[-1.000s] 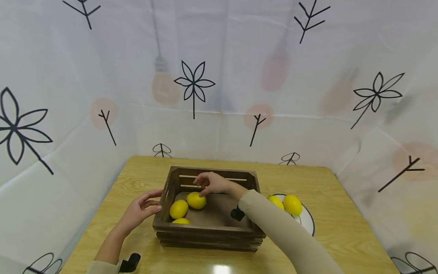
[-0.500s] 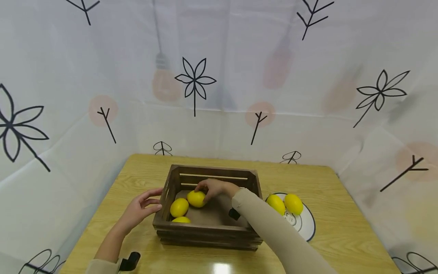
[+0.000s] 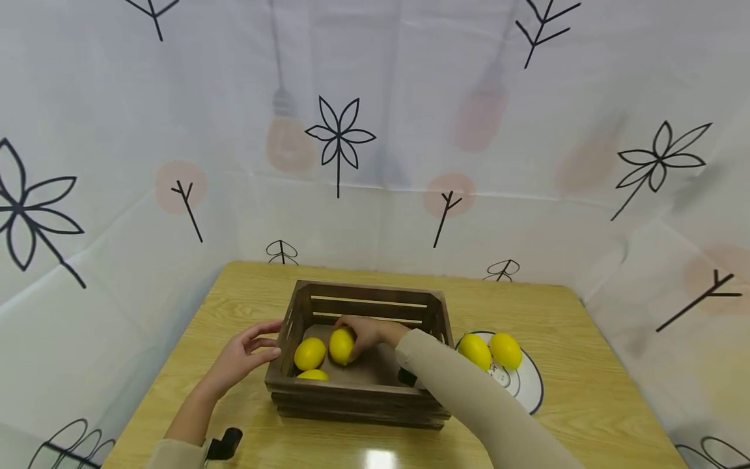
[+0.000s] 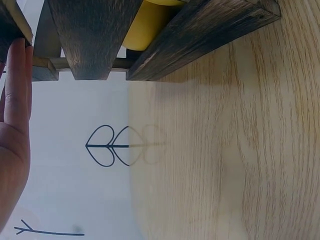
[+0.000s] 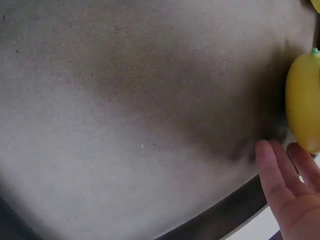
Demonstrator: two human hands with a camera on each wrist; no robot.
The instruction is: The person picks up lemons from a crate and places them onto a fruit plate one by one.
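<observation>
Head view shows your right hand (image 3: 368, 332) pinching the far lemon (image 3: 340, 345) in the left half of the wooden box (image 3: 357, 398), your left hand (image 3: 241, 355) loose against its left side, and a soft squeeze could let that fruit slip and bump the next lemon (image 3: 309, 354).

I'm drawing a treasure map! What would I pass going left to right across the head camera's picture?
Left hand, leftmost lemon, gripped lemon, right hand, then on the plate: nearer-left lemon, rightmost lemon.
</observation>
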